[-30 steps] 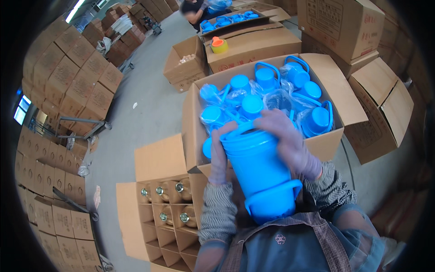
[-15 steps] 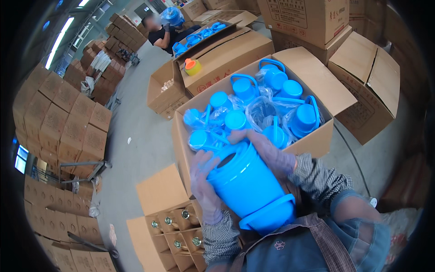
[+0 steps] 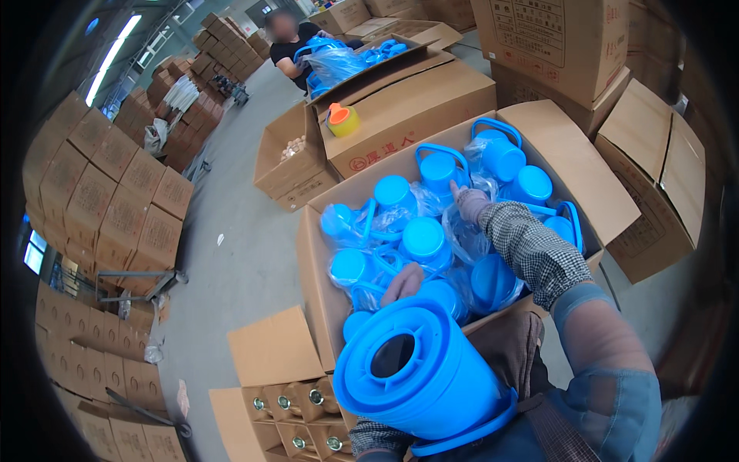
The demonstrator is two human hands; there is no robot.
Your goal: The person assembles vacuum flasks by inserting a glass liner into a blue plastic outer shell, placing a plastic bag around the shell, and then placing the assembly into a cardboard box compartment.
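A large blue plastic thermos shell [image 3: 454,369], with a round hole in its end and a handle lower down, leans against my body, hole end tilted up. My left hand [image 3: 404,283] shows only its gloved fingertips beyond the shell's far rim; the shell hides the palm and the grip. My gloved right hand [image 3: 471,204] reaches into the carton of blue shells, a finger stretched out, over a clear plastic bag [image 3: 465,240] among them. Smaller-looking blue shells [image 3: 423,239], several with handles and bags, fill the open carton [image 3: 315,285].
An open carton [image 3: 269,350] of silvery-topped flasks in dividers stands at lower left. A yellow cup with orange top [image 3: 342,122] sits on a closed carton [image 3: 416,108]. Beyond, a person [image 3: 289,50] handles blue shells. Stacked cartons [image 3: 115,208] and a trolley [image 3: 142,281] line the left.
My right hand has left the blue shell and moved forward over the bag in the carton. The shell has turned its hole end toward me. The other person's shell has lowered to their carton.
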